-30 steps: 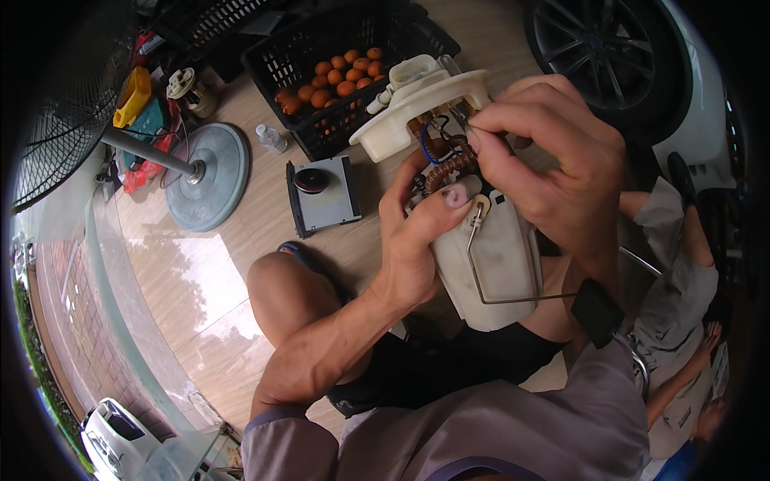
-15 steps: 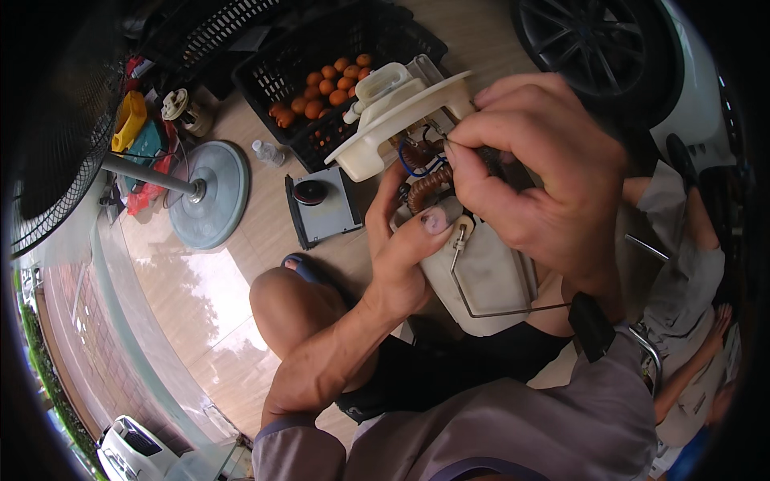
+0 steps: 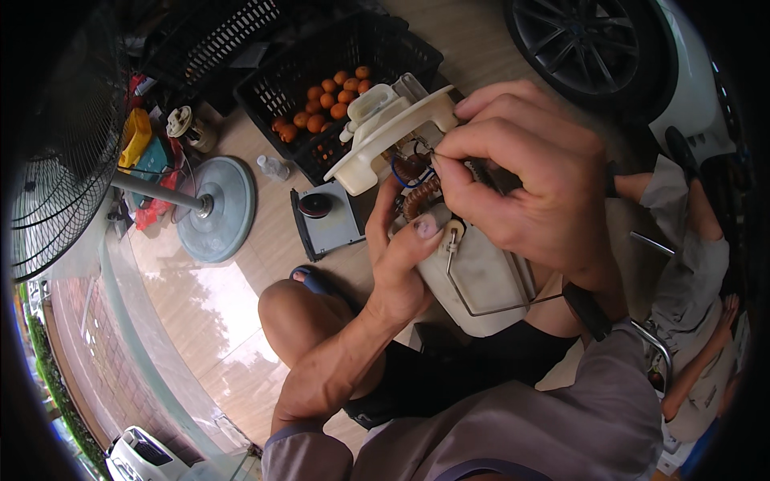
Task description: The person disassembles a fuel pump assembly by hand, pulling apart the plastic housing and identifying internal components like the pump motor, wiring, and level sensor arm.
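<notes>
A cream plastic fuel pump assembly [image 3: 473, 293] is tilted over my lap, its round flange [image 3: 385, 144] towards the far left. My left hand [image 3: 401, 260] is closed around its middle, thumb on the near side beside the metal float rod. A black float [image 3: 588, 311] sits at that rod's end, by my right forearm. Between flange and body run a brown corrugated hose [image 3: 421, 198] and a blue wire [image 3: 399, 175]. My right hand [image 3: 525, 172] pinches a thin dark wire with thumb and forefinger just under the flange. The wire's end is partly hidden by the fingertips.
Beyond the assembly is a black crate [image 3: 273, 88] of oranges [image 3: 325, 100]. A grey metal box [image 3: 337, 220], a clear bottle [image 3: 273, 167] and a fan's round base [image 3: 216, 216] stand to the left. A car wheel [image 3: 589, 44] is far right; another person [image 3: 690, 297] sits right.
Both hands and the assembly have shifted slightly left in the picture, and the right fingertips a little lower. The pinch and the left hand's hold look the same. The whole view has tilted slightly.
</notes>
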